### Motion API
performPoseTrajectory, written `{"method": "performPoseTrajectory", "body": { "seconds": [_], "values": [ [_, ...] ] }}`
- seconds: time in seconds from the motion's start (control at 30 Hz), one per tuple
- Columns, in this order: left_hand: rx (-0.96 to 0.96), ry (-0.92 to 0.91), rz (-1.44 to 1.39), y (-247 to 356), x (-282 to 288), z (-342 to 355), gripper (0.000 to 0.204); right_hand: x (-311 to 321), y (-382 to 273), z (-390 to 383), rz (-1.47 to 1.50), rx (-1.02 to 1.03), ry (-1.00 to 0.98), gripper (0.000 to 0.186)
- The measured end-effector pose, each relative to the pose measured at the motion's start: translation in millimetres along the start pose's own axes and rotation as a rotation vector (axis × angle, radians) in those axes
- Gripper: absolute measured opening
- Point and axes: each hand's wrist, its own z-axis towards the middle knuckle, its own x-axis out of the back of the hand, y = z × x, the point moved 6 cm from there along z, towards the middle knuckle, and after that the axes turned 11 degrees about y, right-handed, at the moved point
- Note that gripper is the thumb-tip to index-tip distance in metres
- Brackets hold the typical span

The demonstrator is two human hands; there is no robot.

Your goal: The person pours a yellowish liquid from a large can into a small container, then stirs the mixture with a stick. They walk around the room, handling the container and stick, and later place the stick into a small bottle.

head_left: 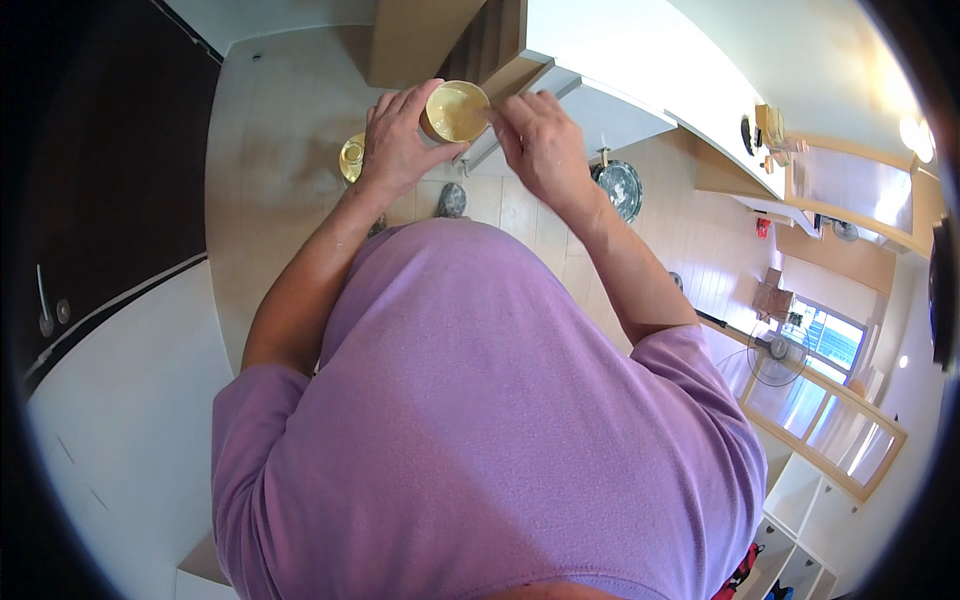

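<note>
My left hand [396, 148] is wrapped round the side of a small round tub [458, 112], tilted so its inside shows. Pale yellow, shiny contents fill part of it. At the tub's right rim, the fingers of my right hand [545, 142] are pinched together, slightly blurred. Whether they grip a thin tool or the rim is hidden. Below and left of my left hand, a yellow round container [351, 158] shows in part, partly covered by the wrist.
A white cabinet with an open door [615, 112] stands just ahead and right. A dark, white-smeared round pan or lid [620, 190] lies beyond my right forearm. A dark door [110, 180] is on the left, a standing fan [778, 348] far right. My shoe [452, 200] shows on the floor.
</note>
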Motion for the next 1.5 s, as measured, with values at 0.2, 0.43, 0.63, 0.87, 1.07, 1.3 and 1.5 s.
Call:
{"method": "performPoseTrajectory", "body": {
  "seconds": [0.2, 0.43, 0.63, 0.87, 1.07, 1.3, 1.5],
  "values": [
    [-0.037, -0.002, 0.006, 3, -1, 6, 0.094, -4, 20, 23, -0.083, 0.058, -0.031, 0.011],
    [-0.013, -0.026, 0.008, -2, -2, -1, 0.093, -2, 14, 2, 0.029, -0.120, -0.165, 0.018],
    [-0.016, -0.013, -0.022, -2, -2, -4, 0.091, -10, 19, -1, 0.208, -0.245, -0.138, 0.021],
    [-0.045, -0.018, -0.025, -1, 0, 2, 0.092, -4, 45, 24, 0.083, -0.232, -0.042, 0.021],
    [-0.033, -0.029, -0.006, -1, 2, 1, 0.092, -8, 41, 20, 0.067, -0.222, -0.229, 0.021],
    [-0.022, -0.022, -0.044, -6, -2, -4, 0.093, -35, 44, -3, 0.275, -0.513, -0.283, 0.030],
    [-0.029, 0.001, -0.041, -1, 0, -2, 0.093, -21, 48, 17, 0.155, -0.329, 0.024, 0.024]
  ]
}}
